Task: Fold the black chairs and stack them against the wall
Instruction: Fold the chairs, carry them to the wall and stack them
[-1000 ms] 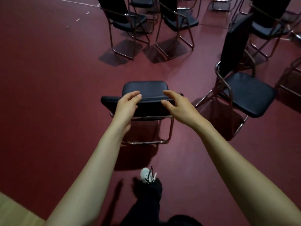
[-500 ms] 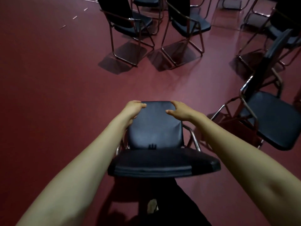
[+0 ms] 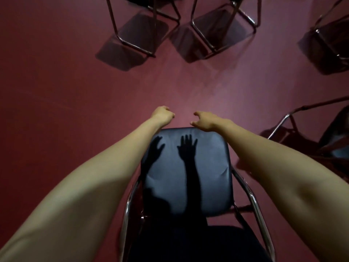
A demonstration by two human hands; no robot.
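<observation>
- We see the nearest black chair (image 3: 188,173) directly below us, its padded panel tilted toward the camera and its chrome frame (image 3: 253,201) running down both sides. Whether it is fully folded we cannot tell.
- Our left hand (image 3: 164,115) sits past the panel's top edge, fingers curled in loosely and closed on nothing we can see. It appears clear of the pad, with red floor (image 3: 56,110) behind it.
- Our right hand (image 3: 204,121) has fingers half spread and slightly hooked. It holds nothing, and its heel is at or just above the top edge; contact is uncertain.
- Both arms cast hand shadows (image 3: 186,148) on the panel, which suggests the palms are raised off it.
- Risk, in our judgement: with neither hand closed on the chair, it could tip or slide away, and the frame could swing open.
- Risk: fingers near the seat hinge, which is dark and unreadable at the bottom, could be pinched if the seat drops.
- Risk: unfolded chairs stand ahead (image 3: 213,29) and at right (image 3: 309,129). Carrying this one through could catch their legs.
- The wall is not in view, so stacking is not yet done.
- Containers: we see none here, and nothing held inside anything.
</observation>
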